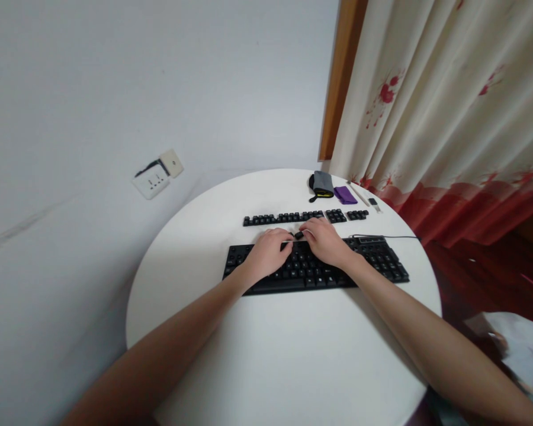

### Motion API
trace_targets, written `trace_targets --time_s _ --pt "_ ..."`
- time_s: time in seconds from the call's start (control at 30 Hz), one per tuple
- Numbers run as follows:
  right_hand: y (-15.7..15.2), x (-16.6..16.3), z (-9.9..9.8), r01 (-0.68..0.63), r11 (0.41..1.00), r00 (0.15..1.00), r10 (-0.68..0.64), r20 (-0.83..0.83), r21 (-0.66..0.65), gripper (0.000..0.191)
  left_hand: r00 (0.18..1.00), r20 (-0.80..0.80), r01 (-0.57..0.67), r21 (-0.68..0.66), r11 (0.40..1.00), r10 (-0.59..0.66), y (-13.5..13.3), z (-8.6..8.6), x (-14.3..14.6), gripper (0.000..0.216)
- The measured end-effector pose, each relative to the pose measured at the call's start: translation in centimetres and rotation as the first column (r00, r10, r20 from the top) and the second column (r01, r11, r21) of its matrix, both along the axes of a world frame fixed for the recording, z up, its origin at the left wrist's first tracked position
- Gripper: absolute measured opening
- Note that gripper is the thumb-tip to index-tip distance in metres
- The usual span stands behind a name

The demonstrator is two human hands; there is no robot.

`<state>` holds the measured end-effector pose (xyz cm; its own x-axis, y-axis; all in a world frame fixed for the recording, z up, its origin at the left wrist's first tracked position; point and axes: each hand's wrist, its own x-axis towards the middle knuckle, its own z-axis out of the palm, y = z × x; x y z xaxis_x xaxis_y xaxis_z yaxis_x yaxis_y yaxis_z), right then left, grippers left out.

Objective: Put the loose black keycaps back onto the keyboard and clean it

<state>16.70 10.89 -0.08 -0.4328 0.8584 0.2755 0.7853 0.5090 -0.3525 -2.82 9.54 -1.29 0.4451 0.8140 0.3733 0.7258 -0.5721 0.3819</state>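
A black keyboard (288,283) lies across the white table, with both my hands over its upper edge. My left hand (270,251) is closed, and a thin pale stick (288,241) shows at its fingertips, pointing toward the other hand. My right hand (326,241) has its thumb and fingers pinched on a small black keycap (298,235). The fingertips of the two hands are close together but apart. Behind them, loose black keycaps (266,219) stand in a row, with two further groups (336,216) to the right. The hands hide part of the keyboard's top rows.
At the back of the round table (257,355) lie a grey folded cloth or pouch (323,182), a purple cloth (345,195), a slim pale stick-like tool (359,194) and a small black-and-clear item (375,205). A cable (402,237) runs right. A curtain (408,118) hangs behind.
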Motion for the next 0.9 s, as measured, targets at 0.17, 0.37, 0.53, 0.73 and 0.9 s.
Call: trace_targets --time_s 0.17,0.37,0.53,0.73,0.9 --pt "1.2 0.3 -0.6 -0.130 0.991 0.992 0.130 0.001 -0.022 0.029 0.990 0.139 -0.033 0.042 0.999 0.027 0.3 0.6 -0.7 0.020" --pt "1.5 0.4 -0.7 -0.170 0.985 0.985 0.169 -0.027 -0.032 0.024 0.973 0.230 0.002 0.025 1.000 -0.008 0.0 0.9 -0.8 0.022" --pt "1.7 0.7 -0.2 -0.008 0.998 0.997 0.003 -0.083 -0.064 0.014 0.959 0.273 0.087 -0.010 0.996 -0.081 -1.0 1.4 0.1 0.020" --pt "2.0 1.3 -0.3 0.007 0.994 0.993 -0.020 -0.120 -0.113 0.008 0.952 0.264 0.171 -0.032 0.985 -0.157 -2.0 1.7 1.1 0.018" --pt "2.4 1.1 -0.9 0.011 0.992 0.985 -0.031 -0.169 -0.123 0.009 0.948 0.302 0.110 -0.031 0.994 -0.095 -1.6 1.5 0.8 0.018"
